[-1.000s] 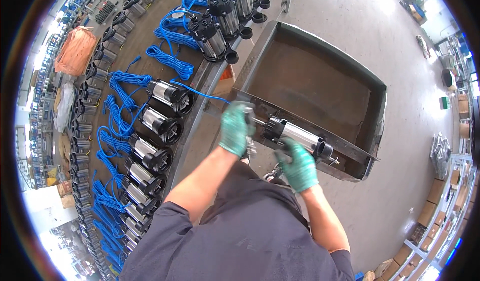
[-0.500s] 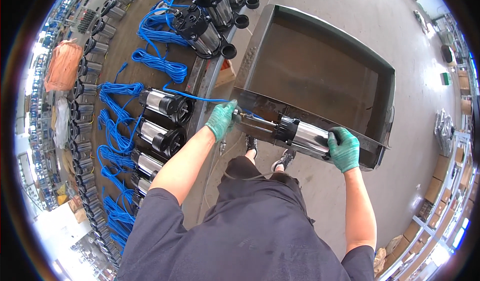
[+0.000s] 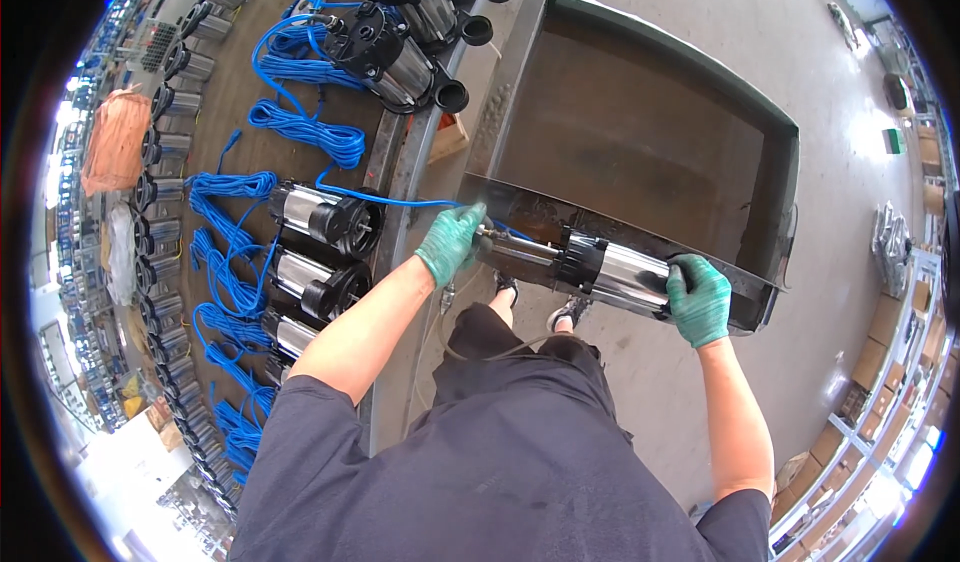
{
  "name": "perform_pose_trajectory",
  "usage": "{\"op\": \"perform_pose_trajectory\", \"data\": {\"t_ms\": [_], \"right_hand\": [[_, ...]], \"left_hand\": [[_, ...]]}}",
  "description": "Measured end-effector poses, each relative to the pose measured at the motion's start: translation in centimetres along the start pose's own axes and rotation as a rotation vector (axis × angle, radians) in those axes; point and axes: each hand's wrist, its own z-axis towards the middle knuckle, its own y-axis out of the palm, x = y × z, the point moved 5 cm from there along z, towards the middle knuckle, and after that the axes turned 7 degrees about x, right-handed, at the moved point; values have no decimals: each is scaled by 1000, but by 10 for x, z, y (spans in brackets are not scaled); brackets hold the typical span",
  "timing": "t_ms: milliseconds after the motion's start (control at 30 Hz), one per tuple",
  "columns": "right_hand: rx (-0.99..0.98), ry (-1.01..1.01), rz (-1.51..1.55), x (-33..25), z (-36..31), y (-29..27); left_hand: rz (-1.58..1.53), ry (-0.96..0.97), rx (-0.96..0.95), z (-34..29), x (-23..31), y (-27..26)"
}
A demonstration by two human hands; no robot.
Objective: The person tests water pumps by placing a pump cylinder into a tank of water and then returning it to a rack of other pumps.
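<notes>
A person, seen from above, holds a long stainless-steel pump [image 3: 590, 267] level at the centre of the frame, across the near rim of a large dark metal tray [image 3: 640, 132] that fills the upper right. The left hand [image 3: 450, 242], in a green glove, is closed around the pump's narrow end, where a blue cable [image 3: 390, 200] leaves it. The right hand [image 3: 698, 297], also gloved in green, wraps the pump's wide shiny end, just at the tray's lower right rim.

Risks, as a judgement: the polished casing could slip in the gloves, since the pump is carried only at its two ends. The blue cable runs left to the bench and could pull taut or snag, tugging the narrow end. A dropped pump would land near the person's feet [image 3: 570, 312], visible just below it.

Counts: one pump in hand; one tray; two gloved hands. On the workbench [image 3: 250, 132] at left, three similar pumps lie side by side at mid-left, and at least three more sit at the top centre, each with coiled blue cable. Further rows along the far left edge are too small to count.
</notes>
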Motion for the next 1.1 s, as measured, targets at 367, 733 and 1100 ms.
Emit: {"op": "perform_pose_trajectory", "data": {"t_ms": [367, 733, 1100], "right_hand": [[36, -31, -9, -4, 3, 1], [-8, -15, 7, -13, -2, -3], [43, -358, 89, -60, -72, -54]], "left_hand": [[42, 23, 69, -1, 2, 7], [-79, 40, 103, -7, -2, 0], [-859, 269, -259, -120, 73, 148]]}}
